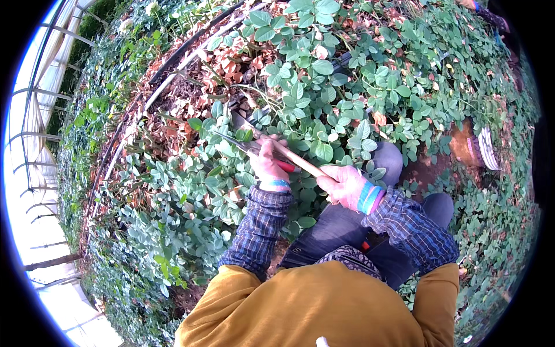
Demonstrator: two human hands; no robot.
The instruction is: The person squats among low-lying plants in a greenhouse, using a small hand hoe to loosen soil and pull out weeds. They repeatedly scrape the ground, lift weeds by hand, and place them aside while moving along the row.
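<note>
Both my hands wear pink gloves with striped cuffs. My right hand (344, 185) grips the rear end of a long wooden handle (299, 160). The handle slants up and left to a flat metal tool head (238, 121), partly hidden among leaves. My left hand (268, 162) is closed around pruning shears; a red grip (287, 166) shows below the palm and the metal blades (232, 141) point left over foliage. The left fingers also meet the wooden handle farther along. Leafy rose bushes (225, 173) surround both hands, close beneath them.
Dry fallen leaves (186, 112) and cut stems cover the bed at upper left. A black hose (190, 43) and a pale rail (167, 84) curve past it. Another person's arm (490, 17) shows at upper right. What looks like a shoe (488, 149) stands among bushes at right.
</note>
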